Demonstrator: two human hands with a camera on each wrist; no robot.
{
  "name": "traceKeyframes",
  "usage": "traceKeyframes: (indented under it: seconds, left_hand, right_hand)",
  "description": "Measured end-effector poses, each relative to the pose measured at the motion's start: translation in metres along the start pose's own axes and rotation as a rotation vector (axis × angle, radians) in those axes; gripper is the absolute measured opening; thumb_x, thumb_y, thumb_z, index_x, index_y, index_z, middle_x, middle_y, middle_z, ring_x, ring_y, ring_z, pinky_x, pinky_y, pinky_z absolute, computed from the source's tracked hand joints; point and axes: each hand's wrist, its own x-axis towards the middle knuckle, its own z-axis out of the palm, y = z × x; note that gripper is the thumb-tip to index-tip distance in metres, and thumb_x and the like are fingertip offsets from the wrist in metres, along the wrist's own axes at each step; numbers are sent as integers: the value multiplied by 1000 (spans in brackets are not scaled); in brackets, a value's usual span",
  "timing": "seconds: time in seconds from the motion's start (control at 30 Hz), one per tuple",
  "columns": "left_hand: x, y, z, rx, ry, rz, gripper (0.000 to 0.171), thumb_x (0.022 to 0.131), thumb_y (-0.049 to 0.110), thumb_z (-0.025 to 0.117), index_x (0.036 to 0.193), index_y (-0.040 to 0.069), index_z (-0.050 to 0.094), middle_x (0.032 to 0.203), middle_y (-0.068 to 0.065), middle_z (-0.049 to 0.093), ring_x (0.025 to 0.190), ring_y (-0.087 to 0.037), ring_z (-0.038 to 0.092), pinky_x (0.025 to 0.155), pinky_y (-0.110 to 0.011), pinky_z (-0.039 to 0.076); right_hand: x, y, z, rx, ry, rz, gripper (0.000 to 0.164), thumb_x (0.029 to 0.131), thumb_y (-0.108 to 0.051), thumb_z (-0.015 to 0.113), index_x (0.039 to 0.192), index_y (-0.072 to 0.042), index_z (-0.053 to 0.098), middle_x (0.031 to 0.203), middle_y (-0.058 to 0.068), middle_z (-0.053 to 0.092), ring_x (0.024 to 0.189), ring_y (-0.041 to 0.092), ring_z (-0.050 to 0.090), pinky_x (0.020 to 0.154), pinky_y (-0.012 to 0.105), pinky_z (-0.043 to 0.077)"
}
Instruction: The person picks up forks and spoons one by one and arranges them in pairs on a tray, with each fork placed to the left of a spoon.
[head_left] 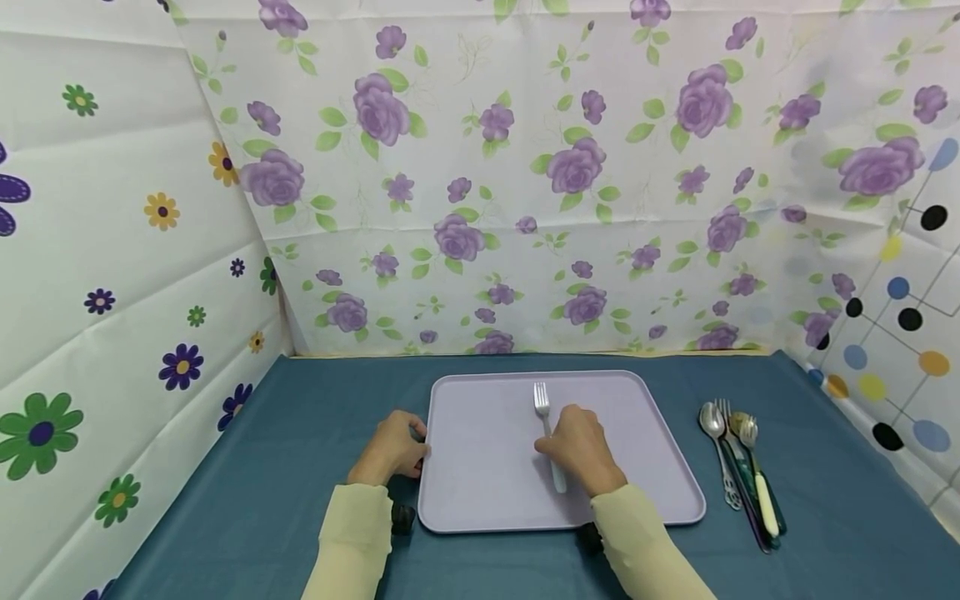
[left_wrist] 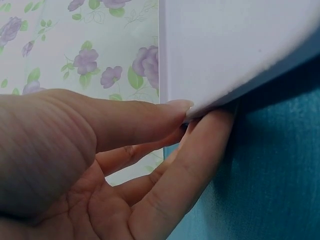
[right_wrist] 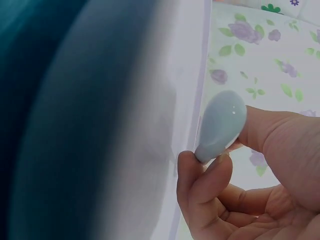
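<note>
A pale lilac rectangular tray [head_left: 480, 467] lies on the table in the head view. At its left edge, my left hand [head_left: 390, 450] pinches the rim; in the left wrist view the thumb is on top and the fingers are beneath the tray edge [left_wrist: 215, 95]. Over the middle of the tray, my right hand [head_left: 583, 448] grips a fork [head_left: 542, 404] by its pale blue-grey handle. The tines point to the far side. In the right wrist view the rounded handle end [right_wrist: 223, 122] sticks out between thumb and curled fingers.
Right of the tray lies a bunch of cutlery, with a metal spoon [head_left: 712, 421], a cream-handled fork [head_left: 765, 504] and several dark-handled pieces. A blue-green cloth [head_left: 337, 392] covers the table. Flowered sheets [head_left: 510, 183] stand behind and at the left; a dotted sheet [head_left: 907, 358] stands right.
</note>
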Motion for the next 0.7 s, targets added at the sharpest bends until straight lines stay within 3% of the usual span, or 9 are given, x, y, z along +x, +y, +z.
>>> traceKeyframes:
  seconds: [0.23, 0.7]
  left_hand:
    - [0, 0, 0, 5, 3, -8, 19, 84, -4, 66, 103, -4, 61, 74, -14, 62, 59, -22, 63, 55, -35, 59]
    - [0, -1, -1, 1, -4, -5, 20, 84, -4, 66, 103, -4, 61, 75, -14, 62, 60, -22, 63, 55, -35, 59]
  right_hand:
    - [-1, -8, 4, 15, -24, 13, 25, 68, -10, 77, 57, -5, 56, 52, 4, 49, 45, 13, 47, 39, 23, 39]
    - [-3, -22, 14, 19, 1, -46, 27, 66, -9, 77, 53, -6, 53, 49, 2, 48, 43, 12, 44, 37, 23, 38]
